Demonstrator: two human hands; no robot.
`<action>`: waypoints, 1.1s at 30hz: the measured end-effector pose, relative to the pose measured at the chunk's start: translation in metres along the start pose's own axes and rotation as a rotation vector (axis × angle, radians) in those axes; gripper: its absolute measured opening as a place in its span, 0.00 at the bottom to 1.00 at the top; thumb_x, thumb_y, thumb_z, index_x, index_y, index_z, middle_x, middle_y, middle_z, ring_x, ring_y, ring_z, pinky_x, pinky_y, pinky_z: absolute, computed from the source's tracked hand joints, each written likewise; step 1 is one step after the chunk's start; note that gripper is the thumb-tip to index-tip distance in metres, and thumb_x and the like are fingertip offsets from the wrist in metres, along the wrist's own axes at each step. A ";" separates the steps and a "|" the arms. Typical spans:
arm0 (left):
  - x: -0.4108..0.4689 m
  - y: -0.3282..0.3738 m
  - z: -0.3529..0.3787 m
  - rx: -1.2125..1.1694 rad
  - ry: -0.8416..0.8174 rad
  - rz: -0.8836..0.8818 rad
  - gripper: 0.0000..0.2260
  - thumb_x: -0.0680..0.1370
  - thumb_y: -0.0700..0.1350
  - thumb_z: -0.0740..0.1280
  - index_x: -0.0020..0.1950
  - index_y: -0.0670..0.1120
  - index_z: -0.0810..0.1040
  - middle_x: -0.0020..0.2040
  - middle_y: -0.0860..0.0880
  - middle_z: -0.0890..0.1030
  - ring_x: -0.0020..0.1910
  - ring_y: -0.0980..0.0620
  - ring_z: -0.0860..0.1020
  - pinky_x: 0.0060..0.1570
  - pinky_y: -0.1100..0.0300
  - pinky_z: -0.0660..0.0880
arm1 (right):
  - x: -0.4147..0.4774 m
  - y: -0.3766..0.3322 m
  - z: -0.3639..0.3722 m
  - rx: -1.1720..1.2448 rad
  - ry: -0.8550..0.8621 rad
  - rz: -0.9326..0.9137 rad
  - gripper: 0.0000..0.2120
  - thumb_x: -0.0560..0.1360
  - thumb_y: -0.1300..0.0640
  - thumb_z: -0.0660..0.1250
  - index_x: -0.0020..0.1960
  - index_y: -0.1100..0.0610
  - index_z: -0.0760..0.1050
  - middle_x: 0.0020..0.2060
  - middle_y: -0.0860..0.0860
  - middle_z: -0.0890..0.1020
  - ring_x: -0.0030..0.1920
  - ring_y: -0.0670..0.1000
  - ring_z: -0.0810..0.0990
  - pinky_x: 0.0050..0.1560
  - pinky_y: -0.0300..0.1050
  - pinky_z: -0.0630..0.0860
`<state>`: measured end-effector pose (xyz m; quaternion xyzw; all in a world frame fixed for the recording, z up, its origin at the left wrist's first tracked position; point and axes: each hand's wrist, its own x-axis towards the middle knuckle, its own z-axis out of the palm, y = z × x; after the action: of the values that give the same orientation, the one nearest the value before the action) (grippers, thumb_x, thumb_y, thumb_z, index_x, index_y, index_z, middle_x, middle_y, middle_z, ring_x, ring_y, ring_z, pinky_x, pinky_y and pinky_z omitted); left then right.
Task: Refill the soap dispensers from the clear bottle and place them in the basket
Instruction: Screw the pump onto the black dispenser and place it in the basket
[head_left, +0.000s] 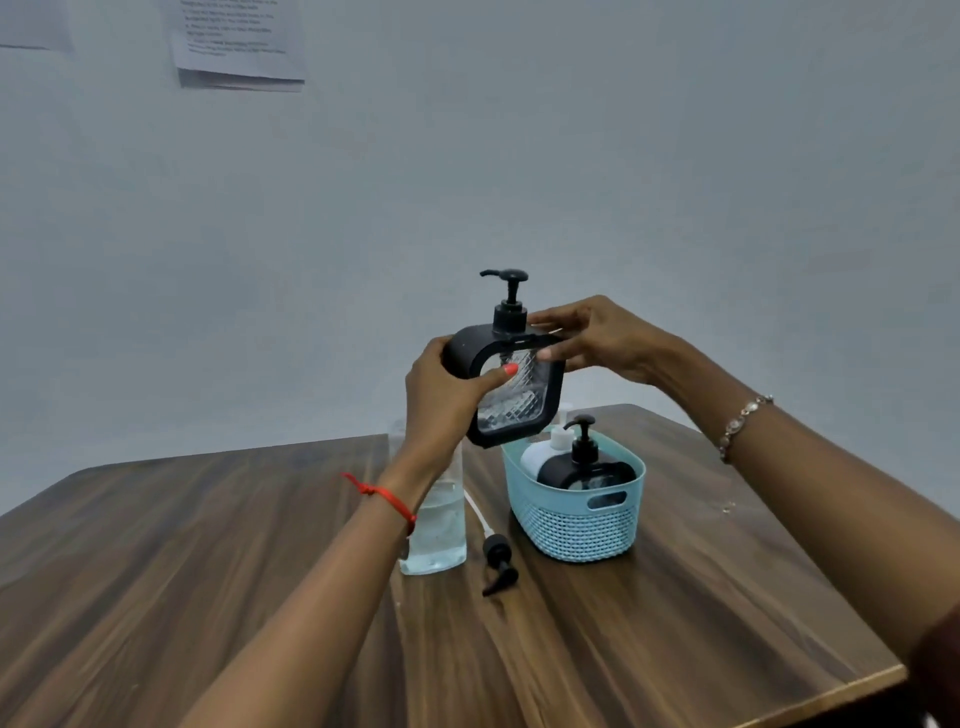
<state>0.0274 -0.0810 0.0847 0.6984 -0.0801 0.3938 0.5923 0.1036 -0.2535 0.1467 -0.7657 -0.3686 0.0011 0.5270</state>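
Soap dispenser (519, 410) sits gripped between our left hand (441, 400) and right hand (602, 338), seemingly over the basket (571, 530), steadied for lowering.

Head view, single, wide-angle. Position: above the near side of the worktop (182, 582), at head height. Facing: forward and slightly down, across the worktop to the wall (675, 156) behind its far edge. Range: close; left hand (447, 400) and right hand (605, 338) at mid-frame, forearms filling the lower frame.

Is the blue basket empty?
No, a black soap dispenser sits inside the blue basket, next to a white bottle.
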 end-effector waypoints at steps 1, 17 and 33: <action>0.005 0.001 0.006 0.001 0.004 0.006 0.22 0.65 0.43 0.78 0.56 0.47 0.75 0.47 0.54 0.81 0.45 0.59 0.80 0.42 0.67 0.77 | 0.002 0.001 -0.006 -0.001 0.011 -0.004 0.22 0.69 0.71 0.69 0.62 0.60 0.74 0.50 0.51 0.82 0.49 0.48 0.81 0.42 0.40 0.81; 0.076 -0.049 0.062 0.130 -0.044 -0.006 0.11 0.75 0.34 0.66 0.55 0.42 0.76 0.48 0.49 0.75 0.47 0.50 0.73 0.48 0.59 0.70 | 0.065 0.067 -0.029 -0.004 0.240 0.005 0.25 0.69 0.73 0.68 0.65 0.63 0.71 0.58 0.60 0.78 0.56 0.54 0.76 0.58 0.51 0.76; 0.063 -0.101 0.071 0.206 -0.157 -0.151 0.08 0.75 0.36 0.68 0.53 0.37 0.78 0.43 0.45 0.77 0.43 0.49 0.75 0.45 0.58 0.73 | 0.066 0.138 -0.022 0.056 0.149 0.185 0.24 0.70 0.72 0.68 0.64 0.62 0.73 0.56 0.58 0.80 0.50 0.52 0.79 0.51 0.47 0.78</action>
<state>0.1611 -0.0924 0.0489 0.7882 -0.0326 0.2986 0.5371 0.2380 -0.2577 0.0706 -0.7793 -0.2561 0.0031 0.5718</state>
